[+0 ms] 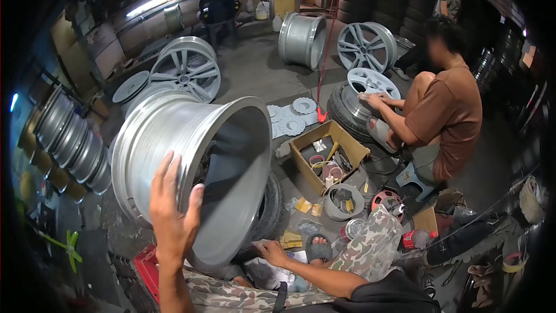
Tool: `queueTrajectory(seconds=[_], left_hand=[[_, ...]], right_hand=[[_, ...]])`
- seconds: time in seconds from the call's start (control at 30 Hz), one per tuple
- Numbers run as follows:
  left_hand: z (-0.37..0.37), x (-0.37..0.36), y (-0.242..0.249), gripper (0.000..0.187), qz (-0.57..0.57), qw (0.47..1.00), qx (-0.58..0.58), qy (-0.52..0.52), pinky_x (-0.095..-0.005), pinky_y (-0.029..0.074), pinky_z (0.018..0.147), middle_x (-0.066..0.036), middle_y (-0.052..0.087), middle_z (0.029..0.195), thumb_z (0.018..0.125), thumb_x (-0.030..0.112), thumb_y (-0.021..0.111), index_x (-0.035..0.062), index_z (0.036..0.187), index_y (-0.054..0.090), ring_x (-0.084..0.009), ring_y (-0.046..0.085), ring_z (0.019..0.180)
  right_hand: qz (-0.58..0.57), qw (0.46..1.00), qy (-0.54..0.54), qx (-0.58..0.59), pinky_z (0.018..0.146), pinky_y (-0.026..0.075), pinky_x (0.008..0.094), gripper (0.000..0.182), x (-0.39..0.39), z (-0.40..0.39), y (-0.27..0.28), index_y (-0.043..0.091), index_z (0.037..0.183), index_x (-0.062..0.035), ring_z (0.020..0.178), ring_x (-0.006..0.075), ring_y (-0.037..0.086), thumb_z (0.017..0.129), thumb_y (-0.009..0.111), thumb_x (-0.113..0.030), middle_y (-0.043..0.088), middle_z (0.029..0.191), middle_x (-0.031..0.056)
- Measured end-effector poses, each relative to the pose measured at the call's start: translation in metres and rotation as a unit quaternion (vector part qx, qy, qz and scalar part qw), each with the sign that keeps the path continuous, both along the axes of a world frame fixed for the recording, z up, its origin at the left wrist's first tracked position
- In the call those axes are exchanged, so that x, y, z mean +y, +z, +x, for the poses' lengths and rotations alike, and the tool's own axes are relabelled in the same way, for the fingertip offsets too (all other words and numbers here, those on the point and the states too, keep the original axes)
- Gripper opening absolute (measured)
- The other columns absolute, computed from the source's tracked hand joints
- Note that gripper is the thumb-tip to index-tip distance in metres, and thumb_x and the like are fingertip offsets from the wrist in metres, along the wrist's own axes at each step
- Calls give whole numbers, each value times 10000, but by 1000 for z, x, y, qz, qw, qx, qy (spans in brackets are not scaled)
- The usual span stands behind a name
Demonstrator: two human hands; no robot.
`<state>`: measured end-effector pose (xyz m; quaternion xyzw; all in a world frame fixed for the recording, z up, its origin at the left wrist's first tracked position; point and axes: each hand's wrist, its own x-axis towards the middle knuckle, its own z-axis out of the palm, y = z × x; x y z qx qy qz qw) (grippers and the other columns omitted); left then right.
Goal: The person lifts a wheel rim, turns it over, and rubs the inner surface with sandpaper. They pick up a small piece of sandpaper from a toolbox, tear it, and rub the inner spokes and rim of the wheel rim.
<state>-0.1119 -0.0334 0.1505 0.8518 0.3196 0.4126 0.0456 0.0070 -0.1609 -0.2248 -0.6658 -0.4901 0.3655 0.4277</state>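
**Bare alloy wheel rim steadied on a tyre, workshop floor**

Nearest the camera, the left hand (172, 211) lies flat and spread against the outer lip of a large wheel rim (191, 168), fingers open and pressed to the metal rather than curled round it. The right hand (272, 250) rests lower, at the rim's bottom edge beside the camouflage-patterned trousers (370, 249); its fingers are loosely bent, and whether it grips anything cannot be told.

The rim is a wide, flaring barrel of dull silver metal, matt and finely brushed, with stepped ridges round its outer band and a smooth, shaded inner wall. It stands tilted on edge, its open mouth facing right, leaning on a black rubber tyre (271, 208) behind it.

Just beyond, an open cardboard box (327, 159) holds small tools and rolls, with a grey ring (344, 202) and yellow scraps (303, 204) on the concrete floor near it. Further right, a seated person in a brown shirt (446, 110) presses both hands to a pale spoked wheel (373, 84) laid on another tyre.

At the back stand more silver spoked wheels (186, 72), an upright barrel rim (301, 37) and, at far left, a row of stacked rims (69, 139).
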Motion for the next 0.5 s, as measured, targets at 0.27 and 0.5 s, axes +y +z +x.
queueTrajectory(seconds=[0.27,0.5], left_hand=[[-1,38,-17,473,-4,999,38,0,-447,462,1018,-268,592,1319,927,57,650,-26,1377,527,-428,580,1214],[-9,68,-5,437,-18,998,57,20,-432,454,1039,-282,591,1329,961,106,631,-37,1364,539,-425,586,1222]], right_hand=[[72,996,-14,-44,812,516,445,267,5,0,18,707,1106,-13,942,418,654,987,550,-193,683,986,216],[119,993,1,-18,831,514,444,262,15,-12,34,701,1054,23,965,417,644,987,570,-193,670,1001,219]])
